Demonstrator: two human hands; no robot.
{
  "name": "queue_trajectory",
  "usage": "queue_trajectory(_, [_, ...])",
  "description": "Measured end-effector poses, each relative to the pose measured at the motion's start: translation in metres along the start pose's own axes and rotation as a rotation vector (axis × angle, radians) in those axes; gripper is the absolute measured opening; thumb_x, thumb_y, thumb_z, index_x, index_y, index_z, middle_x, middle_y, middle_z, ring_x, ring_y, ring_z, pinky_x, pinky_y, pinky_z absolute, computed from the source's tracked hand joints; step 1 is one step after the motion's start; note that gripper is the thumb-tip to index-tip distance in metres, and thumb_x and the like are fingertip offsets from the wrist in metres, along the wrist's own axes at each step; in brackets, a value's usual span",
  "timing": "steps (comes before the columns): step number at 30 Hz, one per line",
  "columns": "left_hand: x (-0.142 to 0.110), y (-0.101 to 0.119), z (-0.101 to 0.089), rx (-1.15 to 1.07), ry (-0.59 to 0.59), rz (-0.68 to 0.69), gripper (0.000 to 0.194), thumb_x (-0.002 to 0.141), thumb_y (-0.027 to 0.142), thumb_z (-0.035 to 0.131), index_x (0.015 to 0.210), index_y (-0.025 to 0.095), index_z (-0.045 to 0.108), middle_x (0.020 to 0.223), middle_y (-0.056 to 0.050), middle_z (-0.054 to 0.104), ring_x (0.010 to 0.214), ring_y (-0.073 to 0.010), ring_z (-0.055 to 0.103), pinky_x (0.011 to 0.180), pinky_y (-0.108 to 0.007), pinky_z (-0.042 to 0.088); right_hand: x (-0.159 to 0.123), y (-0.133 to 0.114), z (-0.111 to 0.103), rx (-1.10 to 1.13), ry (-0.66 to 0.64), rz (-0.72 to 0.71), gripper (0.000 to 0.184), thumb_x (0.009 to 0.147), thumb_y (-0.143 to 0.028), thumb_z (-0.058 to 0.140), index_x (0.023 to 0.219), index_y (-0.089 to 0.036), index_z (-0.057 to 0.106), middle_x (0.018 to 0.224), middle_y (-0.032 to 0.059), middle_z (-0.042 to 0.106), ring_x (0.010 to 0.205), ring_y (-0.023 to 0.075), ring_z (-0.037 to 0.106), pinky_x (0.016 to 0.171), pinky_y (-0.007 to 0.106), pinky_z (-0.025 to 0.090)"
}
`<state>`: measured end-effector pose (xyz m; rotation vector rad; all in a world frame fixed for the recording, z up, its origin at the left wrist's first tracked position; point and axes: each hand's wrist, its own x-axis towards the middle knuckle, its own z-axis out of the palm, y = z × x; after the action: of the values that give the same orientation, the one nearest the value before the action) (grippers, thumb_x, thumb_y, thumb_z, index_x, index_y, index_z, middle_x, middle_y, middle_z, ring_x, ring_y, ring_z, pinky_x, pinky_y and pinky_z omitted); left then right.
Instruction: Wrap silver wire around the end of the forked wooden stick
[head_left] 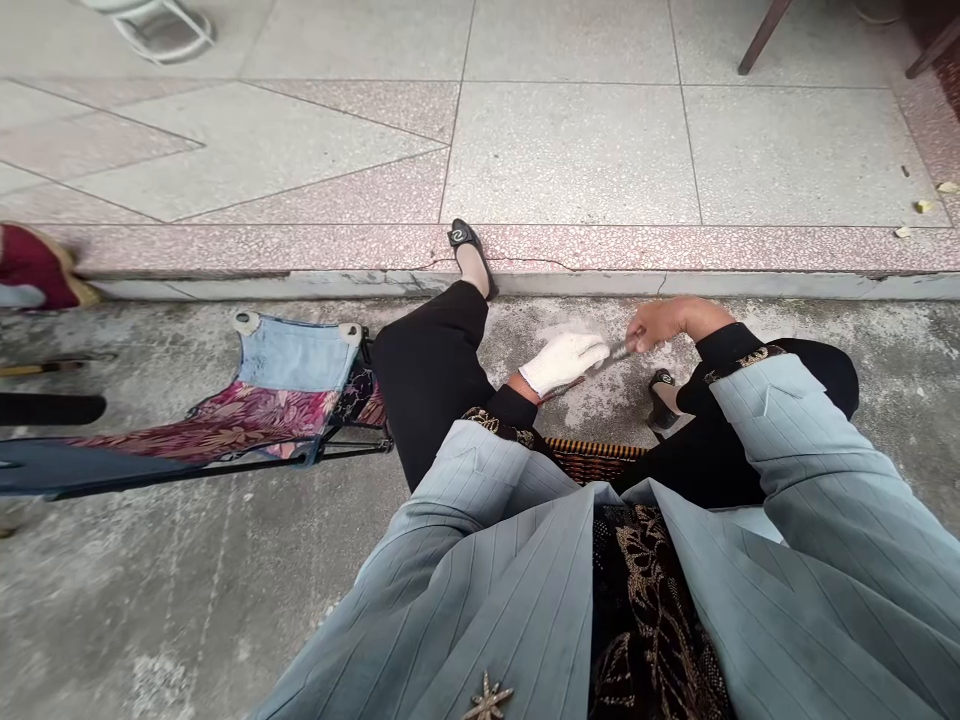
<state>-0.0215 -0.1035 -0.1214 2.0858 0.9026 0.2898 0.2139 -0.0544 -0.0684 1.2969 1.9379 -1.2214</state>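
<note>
Patterned folding chair beside left knee

Ledge ahead of fingers | lounger to their left | seat edge behind, between thighs | right shoe rightward (left shoe atop ledge)

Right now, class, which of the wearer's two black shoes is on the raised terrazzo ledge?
The left shoe, on the pink-speckled ledge; the right shoe is on the lower concrete.

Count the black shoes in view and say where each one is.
2: the left shoe, its toe over the pink step edge; the right shoe, on the concrete, nearer the body.
</note>
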Motion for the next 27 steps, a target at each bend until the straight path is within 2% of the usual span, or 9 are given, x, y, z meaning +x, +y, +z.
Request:
queue_trajectory(3, [0.000,0.000,-0.001,-0.192,-0.032,0.029,0.034,0.096,0.044,0.050,0.082,0.017,0.064,0.079,-0.001,0.065,0.077,-0.0161,0.058,0.077,-0.029,0.045,-0.005,-0.002,0.003,0.221,-0.352,-0.156,0.043,0.070,-0.038,0.087,0.105,-0.013,0.079,0.072,-0.0003,0.069,0.062,0.0110,0.057,0.062,0.024,0.045])
queue_trajectory(5, [0.000,0.000,0.001,-0.420,0.029,-0.020,0.036,0.095,0.048,0.052,0.077,0.017,0.060,0.070,0.000,0.058,0.066,-0.0130,0.052,0.067,-0.027,0.043,-0.014,-0.004,0.000,0.412,-0.339,-0.315,0.051,0.067,-0.042,0.089,0.108,-0.014,0.078,0.074,-0.0018,0.070,0.061,0.0093,0.057,0.061,0.023,0.045])
queue_trajectory(6, [0.001,0.000,0.003,-0.559,0.094,-0.052,0.040,0.096,0.051,0.051,0.076,0.017,0.058,0.064,0.002,0.052,0.059,-0.0114,0.047,0.061,-0.027,0.041,-0.019,-0.005,-0.003,0.529,-0.252,-0.388,0.052,0.068,-0.043,0.088,0.110,-0.015,0.077,0.076,-0.0020,0.070,0.061,0.0088,0.057,0.060,0.022,0.045])
queue_trajectory(9, [0.002,0.001,0.007,-0.902,0.246,-0.089,0.048,0.097,0.061,0.048,0.080,0.018,0.058,0.054,0.007,0.036,0.046,-0.0082,0.031,0.050,-0.025,0.032,-0.029,-0.002,-0.013,0.896,0.172,-0.513,0.045,0.071,-0.041,0.088,0.106,-0.016,0.075,0.076,-0.0022,0.069,0.062,0.0080,0.056,0.059,0.021,0.046])
queue_trajectory(12, [0.001,0.005,0.006,-0.931,0.224,-0.075,0.046,0.095,0.060,0.055,0.081,0.017,0.061,0.054,0.008,0.035,0.045,-0.0069,0.028,0.048,-0.024,0.028,-0.027,0.003,-0.018,1.061,0.445,-0.427,0.034,0.072,-0.035,0.089,0.095,-0.016,0.073,0.071,-0.0010,0.066,0.059,0.0085,0.055,0.054,0.020,0.044])
queue_trajectory(20, [-0.002,0.011,-0.002,-0.591,0.197,-0.101,0.033,0.095,0.038,0.051,0.076,0.015,0.063,0.064,0.001,0.054,0.055,-0.0084,0.040,0.057,-0.024,0.033,-0.014,0.000,-0.010,0.832,0.542,-0.120,0.011,0.082,-0.017,0.077,0.092,-0.015,0.075,0.060,-0.0019,0.057,0.053,0.0092,0.047,0.051,0.023,0.039])
queue_trajectory(23, [-0.003,0.009,-0.007,-0.452,0.199,-0.073,0.033,0.094,0.039,0.050,0.076,0.015,0.063,0.074,-0.001,0.062,0.062,-0.0105,0.047,0.064,-0.025,0.037,-0.012,-0.008,-0.011,0.575,0.576,0.013,0.018,0.085,-0.016,0.073,0.101,-0.013,0.077,0.068,0.0018,0.064,0.058,0.0120,0.053,0.059,0.027,0.044])
queue_trajectory(25, [-0.004,0.008,-0.012,-0.329,0.190,-0.075,0.033,0.094,0.040,0.049,0.076,0.016,0.063,0.074,-0.001,0.062,0.065,-0.0126,0.051,0.068,-0.027,0.039,-0.011,-0.012,-0.011,0.355,0.502,0.078,0.023,0.083,-0.019,0.076,0.105,-0.014,0.080,0.078,0.0051,0.070,0.064,0.0145,0.059,0.064,0.029,0.045])
queue_trajectory(27, [-0.006,0.005,-0.018,-0.227,0.141,-0.071,0.033,0.093,0.040,0.049,0.077,0.016,0.064,0.073,-0.001,0.062,0.068,-0.0144,0.053,0.070,-0.028,0.039,-0.010,-0.013,-0.010,0.200,0.270,0.056,0.023,0.079,-0.021,0.080,0.101,-0.016,0.081,0.080,0.0051,0.073,0.065,0.0146,0.060,0.064,0.029,0.045])
